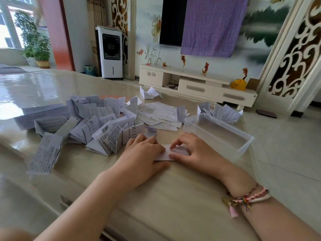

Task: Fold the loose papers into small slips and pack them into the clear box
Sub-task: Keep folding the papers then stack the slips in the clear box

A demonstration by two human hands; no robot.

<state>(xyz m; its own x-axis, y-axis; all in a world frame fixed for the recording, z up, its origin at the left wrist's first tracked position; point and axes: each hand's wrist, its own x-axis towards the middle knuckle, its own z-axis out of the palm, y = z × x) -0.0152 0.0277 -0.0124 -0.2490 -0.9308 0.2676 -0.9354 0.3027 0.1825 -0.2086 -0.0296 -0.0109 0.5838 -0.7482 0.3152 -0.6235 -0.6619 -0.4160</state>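
Note:
A small white folded paper slip [167,153] lies flat on the table near its front edge. My left hand [142,155] presses down on the slip's left part, fingers together. My right hand [194,150] holds its right part, with fingertips pinching a fold. The clear box [243,141] stands just right of my right hand and looks empty. A pile of loose printed papers [97,122] spreads to the left and behind my hands.
Flat unfolded sheets [159,113] lie behind my hands. More folded papers [224,112] sit behind the box, and one crumpled piece [150,93] lies at the far table edge. A neat stack of papers [41,113] rests far left. The table's right edge runs beside the box.

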